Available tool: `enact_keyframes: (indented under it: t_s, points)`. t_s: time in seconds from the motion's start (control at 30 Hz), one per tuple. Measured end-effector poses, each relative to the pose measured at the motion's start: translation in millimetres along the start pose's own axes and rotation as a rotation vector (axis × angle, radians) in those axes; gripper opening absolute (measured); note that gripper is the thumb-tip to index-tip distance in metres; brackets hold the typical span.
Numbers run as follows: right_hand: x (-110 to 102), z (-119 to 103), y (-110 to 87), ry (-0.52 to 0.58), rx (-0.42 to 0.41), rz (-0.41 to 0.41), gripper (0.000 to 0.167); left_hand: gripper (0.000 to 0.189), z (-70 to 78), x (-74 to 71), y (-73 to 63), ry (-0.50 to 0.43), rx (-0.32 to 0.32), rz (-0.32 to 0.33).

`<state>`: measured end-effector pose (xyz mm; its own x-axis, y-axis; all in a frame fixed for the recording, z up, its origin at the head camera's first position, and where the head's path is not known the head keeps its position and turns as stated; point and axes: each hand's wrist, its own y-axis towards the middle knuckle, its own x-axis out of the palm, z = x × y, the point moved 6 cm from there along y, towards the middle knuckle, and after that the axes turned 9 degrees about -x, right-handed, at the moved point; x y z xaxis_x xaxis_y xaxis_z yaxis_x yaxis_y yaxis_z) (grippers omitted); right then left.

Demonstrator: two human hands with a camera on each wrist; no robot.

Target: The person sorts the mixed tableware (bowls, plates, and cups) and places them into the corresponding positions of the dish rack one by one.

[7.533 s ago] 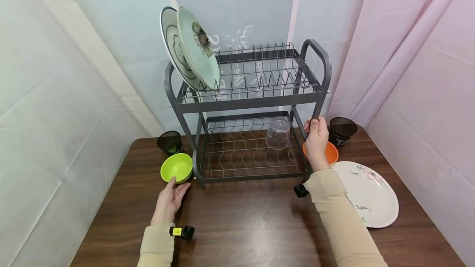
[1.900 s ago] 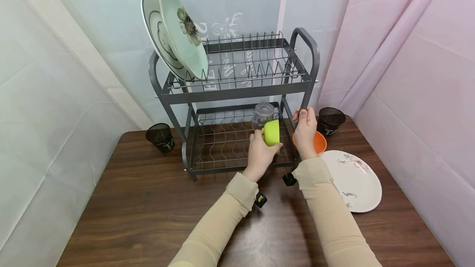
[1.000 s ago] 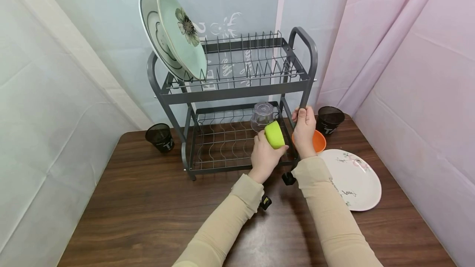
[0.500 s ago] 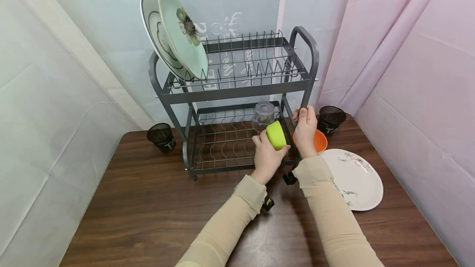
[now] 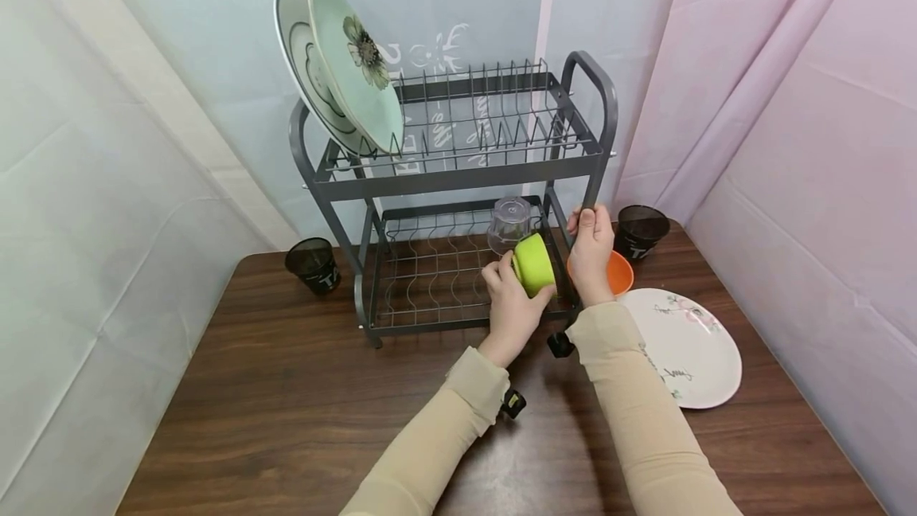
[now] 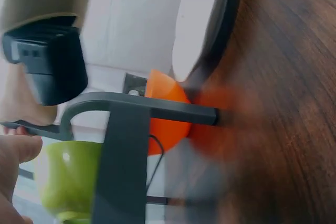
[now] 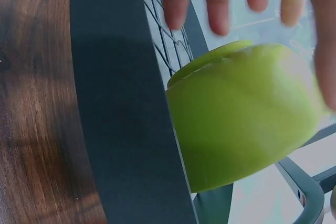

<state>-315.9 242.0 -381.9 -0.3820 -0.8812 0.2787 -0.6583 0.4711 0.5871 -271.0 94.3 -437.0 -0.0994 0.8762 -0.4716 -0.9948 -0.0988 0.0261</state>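
A lime green bowl stands tilted on the right side of the rack's lower shelf, behind its front bar. My left hand is right at it, thumb by the rim. In the right wrist view, its straight, spread fingers are blurred, their tips just short of the bowl's base. With my right hand I grip the right front post of the grey dish rack. Behind the bowl, a clear cup sits upside down. My left palm is mostly hidden.
Two plates, one with a flower, lean at the rack's upper left. Dark cups flank the rack, left and right. An orange bowl and a white plate lie on the table to the right.
The green bowl went from the table left of the rack onto the lower shelf, carried by my left hand. Lately my left hand has shifted slightly left. My right hand keeps its grip.
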Motion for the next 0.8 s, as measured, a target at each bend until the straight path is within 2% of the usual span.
enact_keyframes:
  t_s: [0.27,0.4,0.47,0.6,0.7,0.77,0.8]
  points:
    - [0,1,0.5,0.033,0.013,0.01,0.015,0.068,9.0,-35.7,-6.6,-0.185,0.02,0.008]
    - [1,1,0.0,0.035,0.027,0.016,0.015,0.065,10.4,-61.2,-8.2,-0.223,0.094,0.097]
    - [1,2,-0.4,0.031,0.03,0.018,0.016,0.062,9.3,-77.5,-8.4,-0.24,0.161,0.169]
    - [1,0,-1.2,0.014,0.024,0.015,0.017,0.054,6.3,-119.3,-6.5,-0.297,0.329,0.361]
    - [1,-2,-1.1,0.006,0.027,0.011,0.017,0.047,-3.9,-155.4,1.1,-0.344,0.446,0.554]
    - [1,-6,-1.5,0.004,0.039,0.003,0.018,0.043,-14.5,-179.1,7.1,-0.364,0.482,0.692]
    - [2,-9,-2.0,-0.001,0.045,-0.003,0.02,0.042,-24.4,-188.4,12.7,-0.363,0.496,0.758]
